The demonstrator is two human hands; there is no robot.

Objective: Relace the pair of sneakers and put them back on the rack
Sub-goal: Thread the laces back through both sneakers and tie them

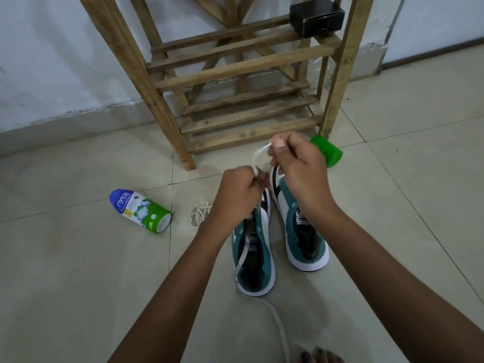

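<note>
Two teal, white and black sneakers stand side by side on the tiled floor, toes toward the wooden rack [235,69]. Over the toe of the left sneaker [255,260], my left hand [237,195] grips a white lace [258,157]. My right hand [298,166] pinches the same lace's tip higher up, above the right sneaker [301,231]. The lace's other part trails from the left sneaker back across the floor toward me. A second white lace [199,214] lies bundled on the floor left of the sneakers.
A powder bottle [141,210] lies on its side at the left. A green plastic cup [327,150] lies by the rack's right leg. A black box [317,17] sits on a rack shelf. My toes [320,356] show at the bottom edge.
</note>
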